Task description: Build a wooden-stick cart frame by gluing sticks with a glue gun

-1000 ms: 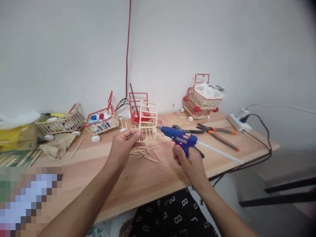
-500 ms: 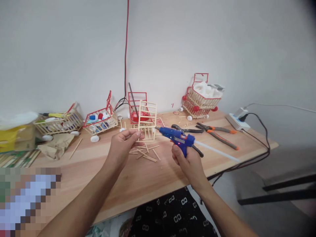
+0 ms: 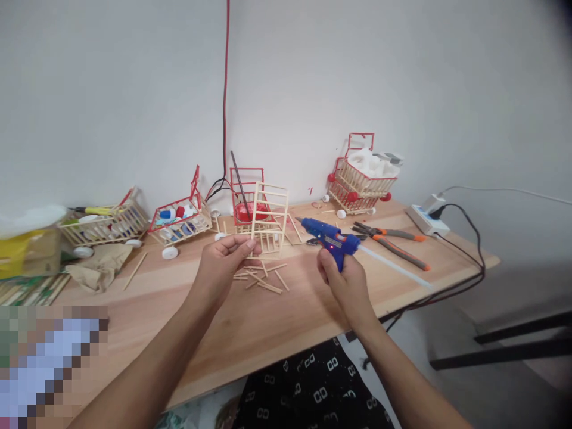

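Note:
Between thumb and fingers, my left hand (image 3: 227,262) pinches a ladder-like frame of thin wooden sticks (image 3: 285,221) by its lower left side, holding it upright over the table. My right hand (image 3: 346,283) is wrapped round the handle of a blue glue gun (image 3: 330,237); a small red light shows on its body and a clear glue stick (image 3: 397,267) juts from its back. The nozzle points left and stands apart from the frame. Several loose wooden sticks (image 3: 268,287) lie on the table below the frame.
Small stick carts (image 3: 364,185) stand along the wall, one with a red basin (image 3: 243,213) at the middle. Orange-handled pliers (image 3: 402,253) lie to the right, by a white power strip (image 3: 426,220) with black cables. Crumpled brown paper (image 3: 100,266) lies on the wooden table (image 3: 187,351) at left.
My right hand has drawn the glue gun back to the right, so its nozzle has come away from the frame. The frame has turned slightly in my left hand.

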Demonstrator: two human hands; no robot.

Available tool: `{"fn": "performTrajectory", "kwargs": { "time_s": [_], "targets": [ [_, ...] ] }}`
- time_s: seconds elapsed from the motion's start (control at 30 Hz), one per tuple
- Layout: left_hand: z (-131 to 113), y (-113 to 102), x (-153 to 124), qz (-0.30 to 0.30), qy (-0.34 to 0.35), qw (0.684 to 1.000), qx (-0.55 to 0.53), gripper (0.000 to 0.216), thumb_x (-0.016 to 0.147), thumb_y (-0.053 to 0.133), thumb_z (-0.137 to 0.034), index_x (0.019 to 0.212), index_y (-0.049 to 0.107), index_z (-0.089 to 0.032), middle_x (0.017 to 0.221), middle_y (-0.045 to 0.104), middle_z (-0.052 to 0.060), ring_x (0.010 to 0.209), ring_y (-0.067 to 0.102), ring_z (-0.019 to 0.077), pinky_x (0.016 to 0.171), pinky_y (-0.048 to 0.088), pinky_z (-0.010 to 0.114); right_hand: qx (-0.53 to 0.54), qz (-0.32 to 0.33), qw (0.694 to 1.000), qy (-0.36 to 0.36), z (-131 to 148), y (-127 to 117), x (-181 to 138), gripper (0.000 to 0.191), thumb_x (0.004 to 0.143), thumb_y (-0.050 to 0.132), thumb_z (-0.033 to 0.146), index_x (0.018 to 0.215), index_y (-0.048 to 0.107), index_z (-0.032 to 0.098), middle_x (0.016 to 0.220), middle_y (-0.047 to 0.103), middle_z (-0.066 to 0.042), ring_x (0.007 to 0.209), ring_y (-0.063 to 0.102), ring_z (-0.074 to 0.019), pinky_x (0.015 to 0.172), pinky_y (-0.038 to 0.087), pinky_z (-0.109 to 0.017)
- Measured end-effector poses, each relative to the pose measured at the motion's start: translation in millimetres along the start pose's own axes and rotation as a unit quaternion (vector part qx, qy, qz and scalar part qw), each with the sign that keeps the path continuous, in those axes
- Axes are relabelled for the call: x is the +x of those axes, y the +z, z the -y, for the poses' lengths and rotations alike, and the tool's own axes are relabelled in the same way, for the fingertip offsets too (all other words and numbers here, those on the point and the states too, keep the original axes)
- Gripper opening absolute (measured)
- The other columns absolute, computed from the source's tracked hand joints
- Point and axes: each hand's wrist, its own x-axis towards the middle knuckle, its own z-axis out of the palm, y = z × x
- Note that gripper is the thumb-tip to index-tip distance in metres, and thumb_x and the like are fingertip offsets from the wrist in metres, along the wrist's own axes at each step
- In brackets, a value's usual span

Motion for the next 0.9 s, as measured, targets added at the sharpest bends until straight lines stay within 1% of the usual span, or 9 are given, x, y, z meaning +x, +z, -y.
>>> {"fn": "performTrajectory", "kwargs": {
  "time_s": [0.1, 0.17, 0.23, 0.3, 0.37, 0.43, 0.53, 0.73, 0.9],
  "targets": [
    [-1.2, 0.4, -0.3, 0.032, 0.002, 0.999, 0.007, 0.022, 0.071, 0.075, -0.033, 0.081, 0.07, -0.013, 0.075, 0.068, 0.003, 0.068, 0.061, 0.0129, 0.063, 0.056, 0.025, 0.098, 0.007, 0.994, 0.046, -4.5, -3.7, 12.1, 0.042, 0.088, 0.046, 0.059, 0.077, 0.052, 0.019, 0.06, 0.05, 0.001, 0.052, 0.044, -0.0118, 0.047, 0.034, -0.022],
    [-1.4, 0.8, 0.2, 0.043, 0.001, 0.999, 0.008, 0.022, 0.071, 0.075, -0.033, 0.081, 0.07, -0.014, 0.075, 0.067, 0.003, 0.068, 0.061, 0.0132, 0.063, 0.056, 0.026, 0.157, 0.019, 0.986, 0.048, -8.0, -10.3, 20.7, 0.044, 0.089, 0.041, 0.061, 0.082, 0.052, 0.019, 0.061, 0.05, 0.001, 0.051, 0.043, -0.0112, 0.044, 0.031, -0.021],
    [-0.8, 0.9, 0.9, 0.046, 0.002, 0.999, 0.009, 0.022, 0.072, 0.074, -0.033, 0.082, 0.07, -0.014, 0.076, 0.068, 0.004, 0.069, 0.062, 0.0137, 0.063, 0.057, 0.027, 0.144, -0.001, 0.989, 0.03, -12.5, -22.4, 30.3, 0.044, 0.09, 0.038, 0.06, 0.085, 0.053, 0.019, 0.064, 0.053, 0.0, 0.052, 0.045, -0.0116, 0.045, 0.033, -0.021],
    [0.2, 0.2, 1.5, 0.046, 0.003, 0.999, 0.012, 0.022, 0.073, 0.074, -0.033, 0.083, 0.07, -0.014, 0.078, 0.068, 0.004, 0.071, 0.062, 0.0142, 0.064, 0.057, 0.027, 0.049, -0.05, 0.997, -0.006, -19.5, -40.2, 42.0, 0.042, 0.091, 0.039, 0.058, 0.089, 0.056, 0.019, 0.074, 0.059, -0.003, 0.059, 0.052, -0.0141, 0.053, 0.041, -0.025],
    [1.2, -1.0, 1.7, 0.044, 0.006, 0.999, 0.019, 0.023, 0.073, 0.074, -0.033, 0.085, 0.07, -0.013, 0.078, 0.068, 0.005, 0.072, 0.062, 0.0145, 0.065, 0.057, 0.027, -0.101, -0.088, 0.989, -0.054, -30.7, -62.0, 56.0, 0.039, 0.09, 0.043, 0.054, 0.096, 0.058, 0.018, 0.088, 0.063, -0.008, 0.073, 0.057, -0.0195, 0.066, 0.046, -0.031],
    [1.7, -2.2, 1.7, 0.041, 0.008, 0.999, 0.027, 0.023, 0.074, 0.073, -0.033, 0.085, 0.07, -0.014, 0.078, 0.069, 0.005, 0.072, 0.063, 0.0144, 0.066, 0.056, 0.026, -0.237, -0.067, 0.965, -0.087, -46.1, -84.7, 70.9, 0.037, 0.089, 0.046, 0.048, 0.105, 0.058, 0.017, 0.098, 0.062, -0.013, 0.086, 0.058, -0.0256, 0.076, 0.046, -0.037],
    [1.3, -2.6, 1.8, 0.035, 0.007, 0.999, 0.036, 0.023, 0.073, 0.074, -0.034, 0.084, 0.071, -0.014, 0.078, 0.07, 0.005, 0.072, 0.063, 0.0137, 0.065, 0.055, 0.023, -0.362, -0.037, 0.925, -0.107, -73.0, -115.5, 89.3, 0.042, 0.087, 0.049, 0.041, 0.12, 0.053, 0.015, 0.113, 0.058, -0.018, 0.105, 0.054, -0.0323, 0.085, 0.044, -0.042],
    [1.8, -1.9, 4.9, 0.002, -0.007, 1.0, 0.023, 0.027, 0.066, 0.079, -0.033, 0.085, 0.071, -0.015, 0.076, 0.071, 0.004, 0.072, 0.065, 0.0135, 0.065, 0.055, 0.022, -0.493, 0.005, 0.87, -0.025, -109.8, -161.3, 106.4, 0.038, 0.087, 0.05, 0.041, 0.111, 0.058, 0.013, 0.112, 0.059, -0.021, 0.104, 0.056, -0.0325, 0.082, 0.044, -0.04],
    [3.2, -2.6, 5.7, -0.002, -0.01, 0.999, 0.031, 0.029, 0.065, 0.08, -0.035, 0.085, 0.072, -0.015, 0.078, 0.071, 0.004, 0.072, 0.065, 0.0145, 0.065, 0.055, 0.023, -0.51, 0.079, 0.857, -0.014, -125.7, -182.3, 114.0, 0.033, 0.084, 0.051, 0.038, 0.103, 0.061, 0.013, 0.103, 0.064, -0.018, 0.091, 0.061, -0.0297, 0.075, 0.045, -0.038]
  ]
}}
